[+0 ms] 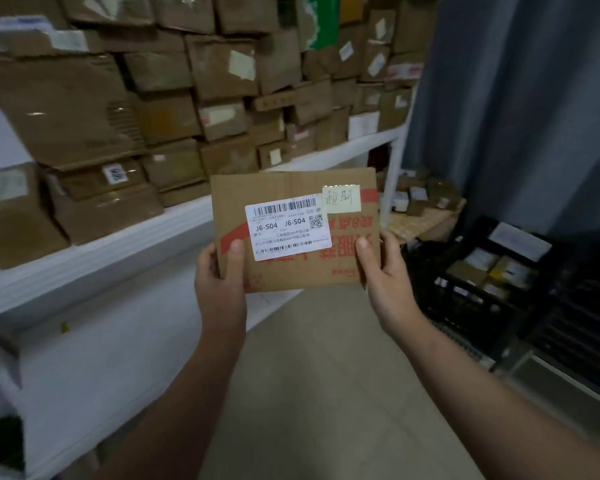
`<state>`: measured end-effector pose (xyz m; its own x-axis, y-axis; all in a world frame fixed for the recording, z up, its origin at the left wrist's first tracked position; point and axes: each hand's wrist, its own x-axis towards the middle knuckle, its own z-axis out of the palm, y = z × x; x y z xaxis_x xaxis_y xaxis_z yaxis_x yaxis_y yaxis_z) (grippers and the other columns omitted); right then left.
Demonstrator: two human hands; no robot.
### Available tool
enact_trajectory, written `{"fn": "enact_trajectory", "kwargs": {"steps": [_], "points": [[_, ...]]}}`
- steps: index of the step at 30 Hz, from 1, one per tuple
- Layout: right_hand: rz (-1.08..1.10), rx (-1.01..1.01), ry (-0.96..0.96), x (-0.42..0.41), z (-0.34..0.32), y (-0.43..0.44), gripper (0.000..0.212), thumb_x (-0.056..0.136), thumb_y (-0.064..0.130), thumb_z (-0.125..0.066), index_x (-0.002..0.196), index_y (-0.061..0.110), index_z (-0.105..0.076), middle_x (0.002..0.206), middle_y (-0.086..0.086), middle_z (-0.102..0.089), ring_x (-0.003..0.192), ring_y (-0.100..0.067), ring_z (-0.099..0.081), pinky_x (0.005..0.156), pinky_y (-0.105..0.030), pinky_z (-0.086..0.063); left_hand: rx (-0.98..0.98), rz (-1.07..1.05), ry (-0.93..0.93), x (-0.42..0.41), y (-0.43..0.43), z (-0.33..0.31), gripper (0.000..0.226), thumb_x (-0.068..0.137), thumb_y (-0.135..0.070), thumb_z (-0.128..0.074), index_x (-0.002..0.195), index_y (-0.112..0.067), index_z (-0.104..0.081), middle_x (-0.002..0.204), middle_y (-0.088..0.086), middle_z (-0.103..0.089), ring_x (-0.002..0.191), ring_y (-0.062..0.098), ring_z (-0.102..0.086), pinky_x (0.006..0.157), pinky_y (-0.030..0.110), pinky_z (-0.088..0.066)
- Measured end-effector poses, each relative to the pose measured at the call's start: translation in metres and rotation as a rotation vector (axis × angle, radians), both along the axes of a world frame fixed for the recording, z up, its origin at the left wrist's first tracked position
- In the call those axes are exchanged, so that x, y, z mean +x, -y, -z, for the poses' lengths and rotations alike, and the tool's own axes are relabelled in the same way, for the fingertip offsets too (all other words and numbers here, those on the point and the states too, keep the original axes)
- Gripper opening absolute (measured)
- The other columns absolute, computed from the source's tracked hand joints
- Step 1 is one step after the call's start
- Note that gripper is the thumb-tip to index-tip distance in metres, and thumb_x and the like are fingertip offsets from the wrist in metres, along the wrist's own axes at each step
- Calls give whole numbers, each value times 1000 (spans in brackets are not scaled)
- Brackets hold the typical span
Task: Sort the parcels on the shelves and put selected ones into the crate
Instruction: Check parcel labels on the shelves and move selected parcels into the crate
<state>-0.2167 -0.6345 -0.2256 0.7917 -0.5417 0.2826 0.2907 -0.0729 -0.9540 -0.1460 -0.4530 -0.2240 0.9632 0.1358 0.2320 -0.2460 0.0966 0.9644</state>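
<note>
Holding a flat cardboard parcel (pixel 293 233) upright in front of the shelves, both hands grip it by its lower corners: the left hand (pixel 219 271) has its thumb pressed on the front face beside the white shipping label (pixel 288 228), the right hand (pixel 383 268) likewise at the other side. A yellow handwritten note (pixel 342 199) sits above the label. Stacked parcels (pixel 174 109) fill the white shelf (pixel 84 261) at left; a black crate (pixel 465 292) with small parcels inside stands low at right
</note>
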Motion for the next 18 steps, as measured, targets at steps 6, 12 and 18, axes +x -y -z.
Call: {"fn": "enact_trajectory", "kwargs": {"steps": [6, 12, 18], "points": [[143, 68, -110, -69, 30, 99, 35, 98, 27, -49, 132, 20, -43, 115, 9, -63, 100, -1, -64, 82, -18, -54, 106, 136, -55, -43, 114, 21, 33, 96, -31, -54, 121, -10, -56, 111, 0, -63, 89, 2, -60, 64, 8, -47], [321, 217, -155, -114, 57, 172, 25, 97, 31, -52, 121, 24, -49, 108, 8, -67, 94, -2, -66, 79, -22, -55, 170, 358, -118, -60, 207, 38, 27, 97, -30, -53, 118, -14, -54, 97, -12, -59, 82, -5, -57, 56, 1, -43], [536, 321, -234, -127, 87, 247, 34, 95, 41, -54, 123, 22, -54, 111, 1, -67, 102, -14, -65, 81, -29, -55, 230, 554, -207, -48, 302, 61, 18, 99, -34, -48, 109, -20, -54, 88, -16, -59, 67, -13, -58, 51, 3, -42]]}}
